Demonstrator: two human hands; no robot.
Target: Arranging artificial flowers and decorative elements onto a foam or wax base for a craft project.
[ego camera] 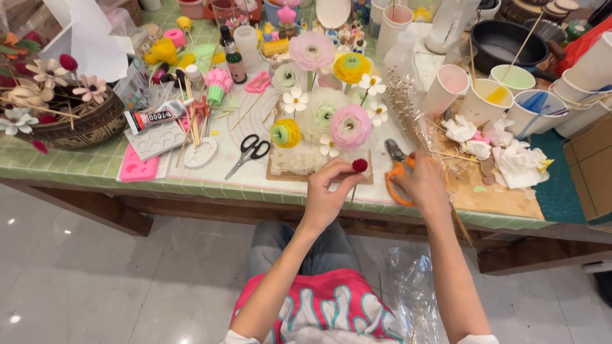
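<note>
My left hand is pinched shut on a thin stick with a small red ball at its tip; the ball sits just above my thumb and forefinger, over the front edge of the table. The stick runs down behind the fingers, and I can barely see the lower end.

My right hand is curled around the orange handles of the cutters. The grey jaws poke up and left from the hand, near the ball but not touching it. I can't tell how far the handles are squeezed.

Just behind both hands is a wooden board carrying a bunch of handmade flowers: pink, yellow, pale green, plus small white ones. Black scissors lie flat left of the board, blades pointing toward me. Further left there's a pink mould, a white scalloped mould and a glue tube. A brown patterned bowl with more flowers sits at the far left.

To the right of my right hand there's a bundle of dried stems in clear wrap, crumpled white paper on a brown mat, and several paper cups with coloured stuff inside. A black pan is behind the cups.

My lap shows below, in a pink patterned shirt.
</note>
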